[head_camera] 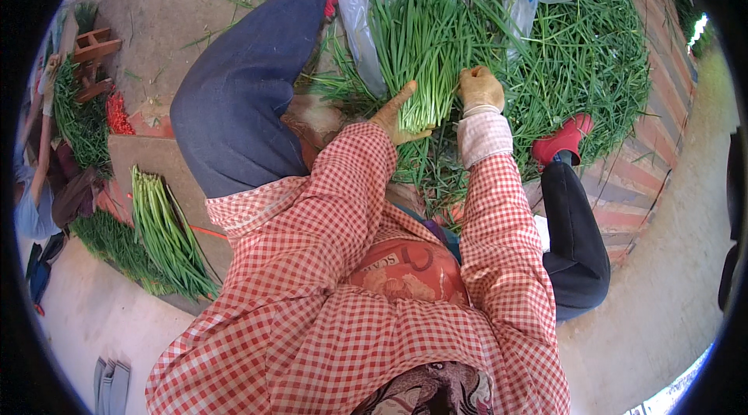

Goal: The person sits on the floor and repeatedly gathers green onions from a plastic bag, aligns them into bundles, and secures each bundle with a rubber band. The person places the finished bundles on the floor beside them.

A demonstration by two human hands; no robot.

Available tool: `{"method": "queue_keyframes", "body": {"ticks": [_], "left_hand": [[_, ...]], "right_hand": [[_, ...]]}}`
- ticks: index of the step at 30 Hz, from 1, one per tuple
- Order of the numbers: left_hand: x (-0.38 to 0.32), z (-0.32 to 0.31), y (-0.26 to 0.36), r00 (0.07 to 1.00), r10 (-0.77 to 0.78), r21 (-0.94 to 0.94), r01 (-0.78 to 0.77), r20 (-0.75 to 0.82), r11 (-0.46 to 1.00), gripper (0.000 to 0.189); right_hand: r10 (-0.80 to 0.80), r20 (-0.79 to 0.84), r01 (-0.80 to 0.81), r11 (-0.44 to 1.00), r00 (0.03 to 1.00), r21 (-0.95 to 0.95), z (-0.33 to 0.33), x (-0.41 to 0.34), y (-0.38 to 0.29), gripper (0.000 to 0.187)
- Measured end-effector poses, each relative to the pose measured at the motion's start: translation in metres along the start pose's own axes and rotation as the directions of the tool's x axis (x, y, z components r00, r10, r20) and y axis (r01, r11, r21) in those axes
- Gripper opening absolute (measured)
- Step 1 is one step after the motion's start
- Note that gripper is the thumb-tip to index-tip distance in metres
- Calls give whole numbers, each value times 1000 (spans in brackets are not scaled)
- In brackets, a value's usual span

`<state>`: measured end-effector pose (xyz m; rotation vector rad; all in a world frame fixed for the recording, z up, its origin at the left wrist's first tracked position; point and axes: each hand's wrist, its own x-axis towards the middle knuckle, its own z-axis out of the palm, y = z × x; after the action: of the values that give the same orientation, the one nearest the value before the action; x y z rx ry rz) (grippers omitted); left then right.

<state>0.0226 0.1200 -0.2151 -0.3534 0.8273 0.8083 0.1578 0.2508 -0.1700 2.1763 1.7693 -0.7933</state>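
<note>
My left hand holds a thick bunch of garlic chives, thumb along one side and fingers under the pale cut ends. The green leaves fan away from me onto an open clear plastic bag. Just right of the stalks, my right hand is curled closed, knuckles up; no stalk plainly shows in its grasp. Beneath and beside it spreads a large heap of loose green leaves.
A tied-looking bunch of chives lies on a brown board at left, beside more chives. Red ties and a small wooden stool are farther left, near another person's arm. My pink clogs flank the heap.
</note>
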Motion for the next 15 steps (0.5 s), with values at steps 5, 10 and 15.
{"method": "queue_keyframes", "body": {"ticks": [5, 10, 15], "left_hand": [[7, -5, -3, 997, 17, -69, -11, 78, 998, 65], [15, -12, -3, 988, -3, -113, 21, 157, 993, 65], [14, -9, -5, 989, 15, -234, 21, 150, 972, 72]], "right_hand": [[-49, 53, 51, 998, 997, -39, 3, -24, -3, 34], [-59, 110, 63, 997, 992, -36, 13, -52, -8, 37], [-90, -5, 90, 987, 996, 136, 10, -59, -18, 42]]}}
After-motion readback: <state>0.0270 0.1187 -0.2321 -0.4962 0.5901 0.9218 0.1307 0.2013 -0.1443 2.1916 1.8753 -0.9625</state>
